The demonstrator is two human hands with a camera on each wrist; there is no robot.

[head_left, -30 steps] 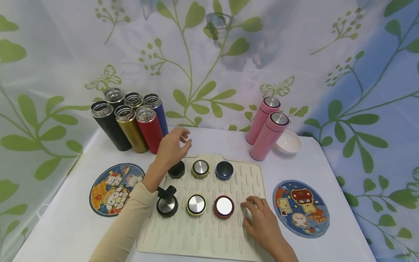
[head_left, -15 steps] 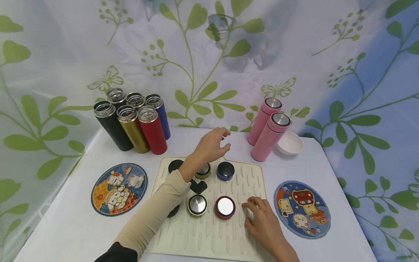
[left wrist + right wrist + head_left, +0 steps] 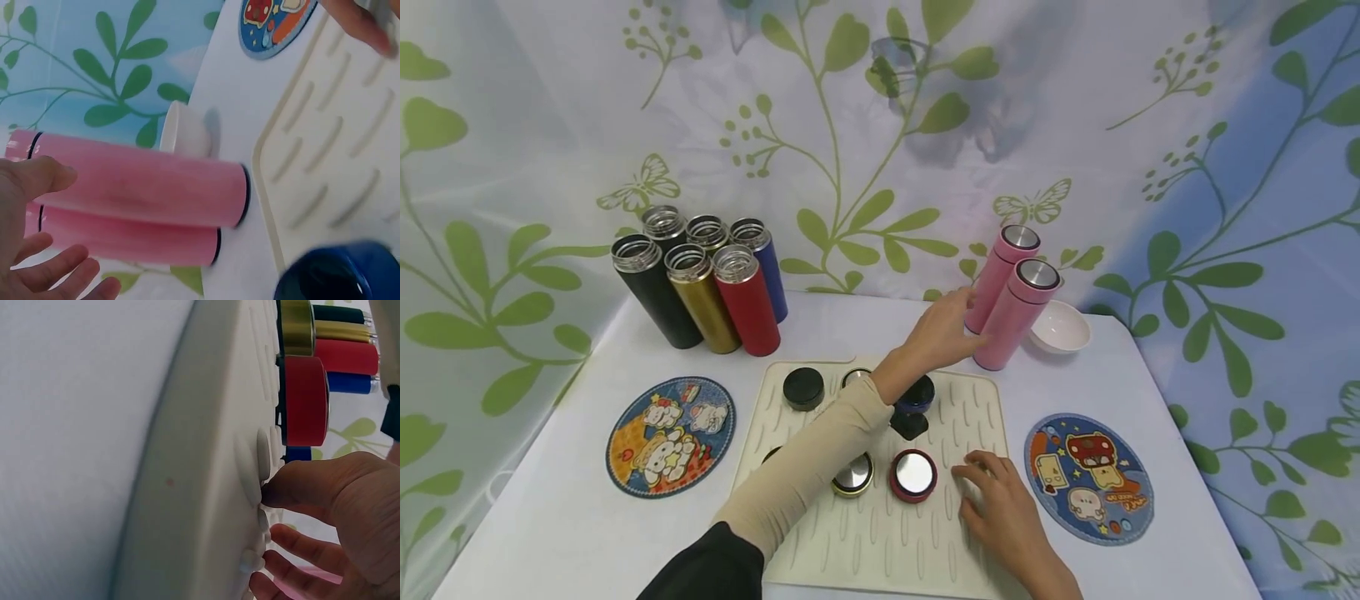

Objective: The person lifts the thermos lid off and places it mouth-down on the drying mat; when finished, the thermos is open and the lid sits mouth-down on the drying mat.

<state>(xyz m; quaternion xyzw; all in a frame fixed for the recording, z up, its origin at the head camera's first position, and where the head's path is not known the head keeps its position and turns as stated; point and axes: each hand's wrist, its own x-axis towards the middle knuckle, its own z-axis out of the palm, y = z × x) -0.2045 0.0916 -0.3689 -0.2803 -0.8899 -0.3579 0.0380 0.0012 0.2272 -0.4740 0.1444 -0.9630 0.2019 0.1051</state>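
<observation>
My left hand (image 3: 943,332) is stretched out toward two pink thermos bottles (image 3: 1017,321), which stand upright with their lids on. In the left wrist view its thumb and fingers are spread, with the thumb in front of the nearer pink bottle (image 3: 144,187); whether it touches the bottle I cannot tell. Resting on the cream ridged mat (image 3: 880,542), my right hand (image 3: 1003,512) has loosely bent fingers and holds nothing. To its left sits a red bottle lid (image 3: 913,475). My left arm partly covers the blue lid (image 3: 917,393) and the gold lid (image 3: 853,477).
Several lidless bottles, including a red bottle (image 3: 748,304) and a black bottle (image 3: 658,296), stand at the back left. A white bowl (image 3: 1062,327) is behind the pink bottles. Round coasters lie left (image 3: 670,437) and right (image 3: 1088,479) of the mat. A black lid (image 3: 803,388) is on the mat.
My left hand has swept right, from beside the red and blue bottles across the back of the mat to the pink bottles. My right hand has stayed in place.
</observation>
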